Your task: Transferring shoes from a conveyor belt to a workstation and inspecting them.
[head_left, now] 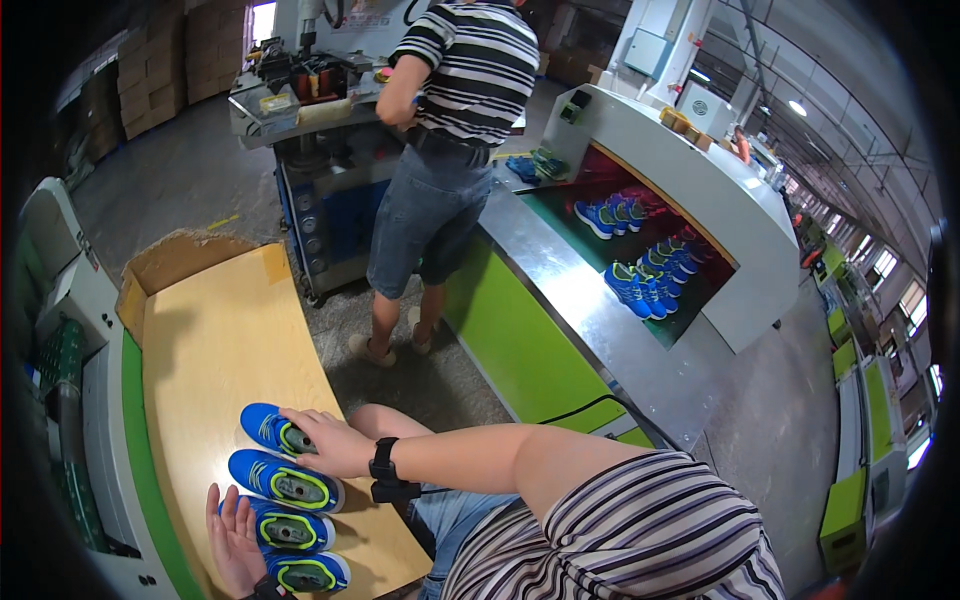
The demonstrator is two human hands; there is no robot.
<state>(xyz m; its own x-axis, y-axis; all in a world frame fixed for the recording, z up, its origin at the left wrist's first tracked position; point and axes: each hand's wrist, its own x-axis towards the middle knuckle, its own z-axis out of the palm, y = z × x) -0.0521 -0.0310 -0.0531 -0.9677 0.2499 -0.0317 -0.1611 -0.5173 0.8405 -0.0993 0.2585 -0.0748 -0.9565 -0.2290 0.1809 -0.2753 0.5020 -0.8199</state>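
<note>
If the right hand (330,446), seemingly grasping the twelve-o'clock blue sneaker (262,426), slid toward six, the adjacent sneaker (258,470) could scuff; the left hand (235,545) spreads empty.

Shoe factory (sneakers (262,473), conveyor machine (725,205))

Bright blue shoes (256,472), lime-yellow trimmed

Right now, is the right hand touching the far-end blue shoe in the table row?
Touching. The head view shows the right hand over the heel end of the far-end blue shoe, its fingers lying on it with no gap showing.
</note>
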